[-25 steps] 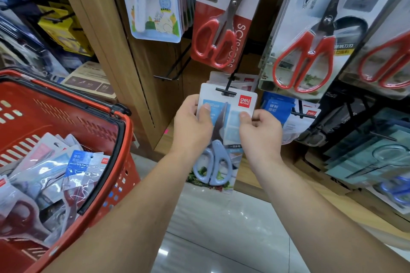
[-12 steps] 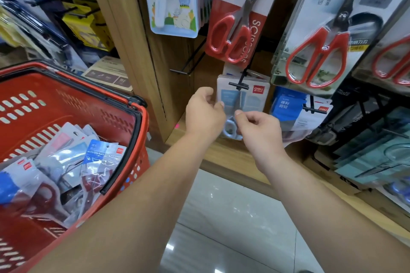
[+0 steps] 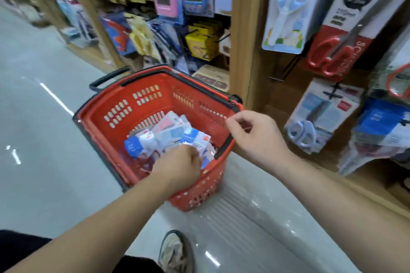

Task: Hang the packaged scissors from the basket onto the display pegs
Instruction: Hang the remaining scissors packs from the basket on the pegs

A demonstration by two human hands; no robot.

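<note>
The red basket [image 3: 95,122] stands on the floor to the left of the shelf and holds several packaged scissors [image 3: 168,133] in blue, white and pink wrappers. My left hand [image 3: 177,166] is down inside it, fingers curled on the edge of a blue-and-white pack [image 3: 199,139]. My right hand [image 3: 259,137] hovers over the basket's right rim, fingers loosely curled and holding nothing. A pack of blue-handled scissors [image 3: 321,115] hangs on a low black peg [image 3: 335,93] to the right, with neither hand touching it.
A wooden shelf post [image 3: 246,29] rises just behind the basket. Red-handled scissors [image 3: 341,35] and white child scissors [image 3: 288,6] hang above, and blue packs [image 3: 381,122] hang on the peg to the right. My shoe [image 3: 175,252] is on the glossy floor below.
Both hands left the blue-handled pack hanging on its peg. My view swung left to the basket. My left hand went down into the packs and my right hand moved over the rim.
</note>
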